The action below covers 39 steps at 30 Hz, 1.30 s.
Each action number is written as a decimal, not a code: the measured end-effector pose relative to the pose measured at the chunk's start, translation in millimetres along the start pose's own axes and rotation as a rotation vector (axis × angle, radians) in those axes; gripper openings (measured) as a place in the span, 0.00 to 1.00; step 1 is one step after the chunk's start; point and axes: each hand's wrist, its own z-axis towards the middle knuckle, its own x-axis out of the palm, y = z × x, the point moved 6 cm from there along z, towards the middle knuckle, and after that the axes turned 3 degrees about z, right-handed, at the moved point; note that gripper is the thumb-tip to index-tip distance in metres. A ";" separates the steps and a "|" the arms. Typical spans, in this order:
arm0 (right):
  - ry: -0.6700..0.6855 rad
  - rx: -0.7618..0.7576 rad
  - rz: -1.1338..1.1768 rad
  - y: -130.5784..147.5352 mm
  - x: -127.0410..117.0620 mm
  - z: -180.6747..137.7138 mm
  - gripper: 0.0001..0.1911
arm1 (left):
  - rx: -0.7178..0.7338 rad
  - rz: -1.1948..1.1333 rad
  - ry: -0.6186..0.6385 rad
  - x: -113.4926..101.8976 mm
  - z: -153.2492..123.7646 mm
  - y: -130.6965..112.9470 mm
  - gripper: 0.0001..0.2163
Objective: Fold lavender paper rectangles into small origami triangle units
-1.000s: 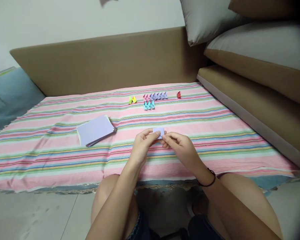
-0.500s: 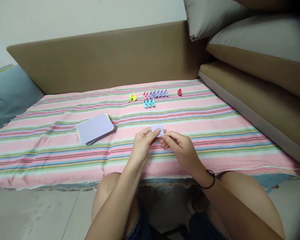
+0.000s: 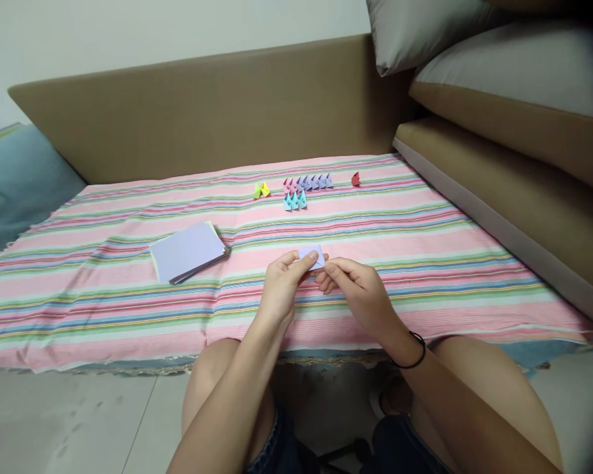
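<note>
My left hand (image 3: 280, 288) and my right hand (image 3: 356, 295) meet above the striped cloth (image 3: 425, 250), both pinching a small folded lilac paper (image 3: 311, 254). The fingers of each hand are closed on its edges, left thumb on top. A stack of lilac paper sheets (image 3: 188, 252) lies on the cloth to the left of my hands. Farther back stand several small folded paper pieces: yellow-green ones (image 3: 261, 191), pink and purple ones in a row (image 3: 307, 183), turquoise ones (image 3: 294, 201) and a single red one (image 3: 355, 179).
The cloth covers a low sofa seat with a brown backrest (image 3: 202, 112). Brown and grey cushions (image 3: 504, 99) are piled at the right. A teal cushion (image 3: 10, 184) lies at the far left. My knees show below, over a tiled floor (image 3: 79, 421).
The folded paper has narrowed slightly between my fingers, and the view has shifted a little; my hands stay in the same place.
</note>
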 end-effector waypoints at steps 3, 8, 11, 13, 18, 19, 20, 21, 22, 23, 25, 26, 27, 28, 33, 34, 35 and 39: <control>0.069 0.073 0.140 -4.9 4.2 2.4 0.17 | 0.013 0.007 -0.023 -2.2 0.3 -1.2 0.10; 0.049 0.061 0.079 -5.3 3.2 2.9 0.14 | 0.067 0.094 -0.025 -2.6 -2.4 -5.1 0.10; 0.007 0.025 -0.004 -3.9 -0.2 2.2 0.15 | 0.099 0.139 -0.007 -1.4 -3.2 -7.1 0.09; -0.009 0.017 -0.033 -3.7 -1.4 1.7 0.15 | 0.121 0.167 0.026 -0.1 -2.5 -8.7 0.09; -0.003 0.041 -0.040 -5.0 1.4 0.6 0.13 | 0.183 0.213 0.022 -2.9 -0.2 -14.3 0.10; -0.001 0.047 -0.038 -5.3 2.1 0.5 0.13 | 0.188 0.219 0.010 -4.1 0.1 -14.9 0.10; -0.003 0.050 -0.038 -5.4 2.5 0.5 0.13 | 0.190 0.224 0.003 -5.0 0.5 -15.0 0.11; -0.005 0.047 -0.039 -5.2 2.4 0.6 0.13 | 0.187 0.225 0.006 -5.4 1.0 -14.8 0.11; -0.007 0.042 -0.041 -4.9 2.2 0.8 0.13 | 0.183 0.222 0.016 -5.5 1.6 -14.3 0.11; -0.009 0.040 -0.044 -4.7 1.8 1.0 0.13 | 0.177 0.218 0.031 -5.5 2.4 -13.6 0.12; -0.006 0.045 -0.052 -5.0 1.1 1.1 0.13 | 0.174 0.218 0.049 -6.2 4.1 -12.8 0.14; -0.001 0.049 -0.058 -5.2 1.2 1.0 0.13 | 0.179 0.227 0.047 -7.0 4.8 -13.0 0.15; 0.004 0.053 -0.064 -5.3 1.3 0.8 0.13 | 0.186 0.239 0.039 -7.9 5.3 -13.4 0.16; 0.007 0.054 -0.066 -5.3 1.4 0.6 0.13 | 0.190 0.248 0.031 -8.5 5.4 -13.7 0.16; -0.051 0.028 -0.007 -5.8 -2.8 1.9 0.15 | 0.135 0.230 0.135 1.4 2.5 -10.5 0.11; -0.058 0.028 0.007 -7.1 -3.9 2.6 0.15 | 0.127 0.241 0.141 2.7 1.8 -9.7 0.11; -0.051 0.037 0.017 -9.1 -4.4 3.5 0.15 | 0.124 0.264 0.134 2.9 1.4 -9.1 0.11; 0.059 0.124 -0.090 -19.4 -5.2 6.3 0.16 | 0.202 0.479 0.060 -3.6 2.9 -10.2 0.05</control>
